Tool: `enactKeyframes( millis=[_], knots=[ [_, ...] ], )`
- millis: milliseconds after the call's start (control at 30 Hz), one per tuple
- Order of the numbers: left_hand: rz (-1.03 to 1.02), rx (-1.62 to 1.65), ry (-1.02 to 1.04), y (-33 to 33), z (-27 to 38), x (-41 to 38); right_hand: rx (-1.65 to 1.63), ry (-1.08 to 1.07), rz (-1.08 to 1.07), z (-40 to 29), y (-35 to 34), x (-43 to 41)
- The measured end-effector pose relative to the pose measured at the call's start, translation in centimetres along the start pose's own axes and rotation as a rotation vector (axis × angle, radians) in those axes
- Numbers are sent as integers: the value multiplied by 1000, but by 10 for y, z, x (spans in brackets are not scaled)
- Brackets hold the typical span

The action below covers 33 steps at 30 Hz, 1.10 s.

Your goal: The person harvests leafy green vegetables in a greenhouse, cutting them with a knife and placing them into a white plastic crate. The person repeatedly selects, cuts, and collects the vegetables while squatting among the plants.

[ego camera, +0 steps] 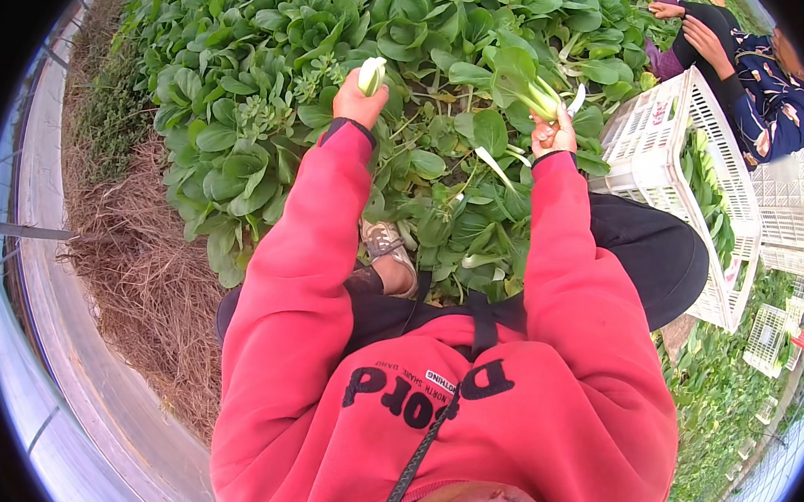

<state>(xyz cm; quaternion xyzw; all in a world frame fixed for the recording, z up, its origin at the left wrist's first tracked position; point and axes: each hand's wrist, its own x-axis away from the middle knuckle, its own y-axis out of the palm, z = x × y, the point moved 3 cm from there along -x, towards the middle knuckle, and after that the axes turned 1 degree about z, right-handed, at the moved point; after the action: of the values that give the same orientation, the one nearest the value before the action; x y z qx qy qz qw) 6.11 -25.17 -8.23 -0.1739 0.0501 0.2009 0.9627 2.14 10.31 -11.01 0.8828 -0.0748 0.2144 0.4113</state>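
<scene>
My left hand [360, 102] is closed round a bok choy [371, 75], its pale stalk base pointing up and its leaves hidden. To the right, my right hand [553, 130] grips a leafy green stem [536, 92] together with a small knife, whose short bright blade [577, 100] sticks out past the fingers. The knife's handle is hidden in the hand. Between and below my hands, cut leaves and a pale stalk [495, 167] lie on low greens. Dense bok choy plants [266, 98] grow ahead and to the left.
A white plastic crate [645, 170] holding greens stands by my right knee, with more crates [791, 206] behind it. Another person [764, 94] crouches at upper right. Dry straw [146, 263] and a pale concrete edging [65, 230] run along the left. My shoe [383, 243] is among the plants.
</scene>
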Motion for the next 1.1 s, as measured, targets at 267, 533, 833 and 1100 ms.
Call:
enactKeyframes(
  millis=[267,533,833,1100],
  knots=[
    [-229,496,-122,9,49,-4,745,42,-344,13,68,35],
    [-800,727,-253,76,53,55,604,167,-450,63,96,49],
    [-704,632,-382,85,19,55,1027,66,-331,67,84,37],
    [-765,-458,-107,66,47,31,1247,-12,-320,57,67,19]
  ],
)
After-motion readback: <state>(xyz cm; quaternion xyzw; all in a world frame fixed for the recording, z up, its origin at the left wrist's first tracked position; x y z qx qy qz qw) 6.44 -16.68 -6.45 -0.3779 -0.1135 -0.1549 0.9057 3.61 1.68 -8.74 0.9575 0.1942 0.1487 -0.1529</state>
